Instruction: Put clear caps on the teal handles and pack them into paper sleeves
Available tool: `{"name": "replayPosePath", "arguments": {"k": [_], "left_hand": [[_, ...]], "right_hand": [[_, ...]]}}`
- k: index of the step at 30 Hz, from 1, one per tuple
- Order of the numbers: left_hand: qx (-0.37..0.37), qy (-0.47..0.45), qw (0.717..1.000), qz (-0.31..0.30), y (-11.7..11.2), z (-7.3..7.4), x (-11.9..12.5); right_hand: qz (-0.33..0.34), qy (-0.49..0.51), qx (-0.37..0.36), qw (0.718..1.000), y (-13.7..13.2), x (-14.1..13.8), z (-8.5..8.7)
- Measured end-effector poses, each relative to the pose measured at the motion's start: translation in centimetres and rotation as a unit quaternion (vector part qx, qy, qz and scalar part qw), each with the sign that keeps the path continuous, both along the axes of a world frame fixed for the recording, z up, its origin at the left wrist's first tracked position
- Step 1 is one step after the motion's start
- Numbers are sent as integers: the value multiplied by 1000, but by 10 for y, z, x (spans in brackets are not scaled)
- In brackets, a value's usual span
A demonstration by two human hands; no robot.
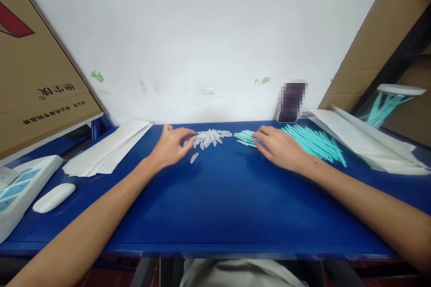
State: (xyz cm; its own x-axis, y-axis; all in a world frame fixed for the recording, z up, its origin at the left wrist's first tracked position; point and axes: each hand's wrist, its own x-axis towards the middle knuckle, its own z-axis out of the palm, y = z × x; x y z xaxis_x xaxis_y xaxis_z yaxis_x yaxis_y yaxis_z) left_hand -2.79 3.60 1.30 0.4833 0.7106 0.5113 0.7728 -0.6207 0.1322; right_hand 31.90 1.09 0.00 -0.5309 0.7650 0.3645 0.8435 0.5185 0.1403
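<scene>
Small whitish translucent pieces [210, 136] lie in a loose heap near the wall, with one single piece [194, 158] apart in front. At the heap's left edge is my left hand [173, 143], thumb and forefinger tips bent close together at the pieces; whatever is between them is too small to make out. Thin teal sticks [313, 143] form a big pile on the right, and more teal sticks [245, 138] point left from under my right hand [278, 145]. Its curled fingers close on these sticks; the palm hides part of them.
White paper-like sheets [107, 148] lie on the blue table [208, 206] at left, and others [373, 143] at right. A white case [54, 197] sits by a white tray [27, 184]. A phone [290, 101] leans on the wall. A clear jar [387, 103] holds teal sticks. Cardboard [43, 54] flanks the table.
</scene>
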Motion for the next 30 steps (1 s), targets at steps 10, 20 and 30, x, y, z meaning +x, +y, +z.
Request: {"name": "replayPosePath", "arguments": {"k": [10,20,30], "left_hand": [[-29,12,910,413,47,10,-132],[-160,-178,875,420,54,6,-180],[-110,-460,872,130,15,40,-107]], "right_hand": [[-66,20,-41,997,23,17,-6],[-164,71,-167,970,23,33,12],[-127,-4,-258,958,26,25,15]]}}
